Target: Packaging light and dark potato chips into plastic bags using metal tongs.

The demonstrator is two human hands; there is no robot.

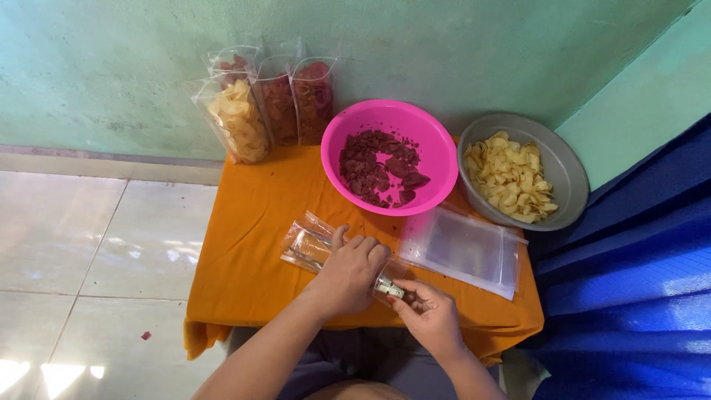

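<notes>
A clear plastic pouch (307,244) lies flat on the orange cloth of the small table (244,244). My left hand (354,271) presses down on the pouch, fingers wrapped over its middle. My right hand (428,311) pinches the pouch's near end at its shiny top edge, close to the table's front. A pink bowl (437,159) behind my hands holds dark red chips. A grey bowl (563,167) to its right holds pale yellow chips.
A stack of empty clear pouches (466,248) lies right of my hands. Filled pouches of yellow chips (238,122) and red chips (296,100) stand against the green wall. Blue fabric (637,281) hangs at the right. Tiled floor lies to the left.
</notes>
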